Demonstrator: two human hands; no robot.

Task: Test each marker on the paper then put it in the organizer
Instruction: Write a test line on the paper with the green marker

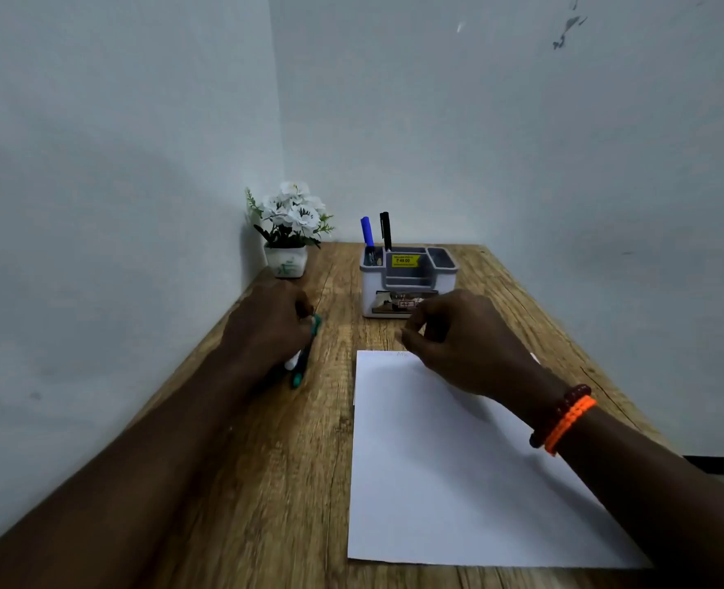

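Observation:
A white sheet of paper lies on the wooden table, with a faint mark near its top edge. My left hand curls over a green marker that lies on the table left of the paper; something white shows beside the marker, under the hand. My right hand hovers above the paper's top edge with fingers curled in and nothing visible in them. The grey-and-white organizer stands just beyond it, holding a blue marker and a black marker upright in its left compartment.
A small white pot of white flowers stands in the far left corner against the wall. Walls close off the table at the left and the back. The table's right edge drops to the floor. The organizer's right compartment looks empty.

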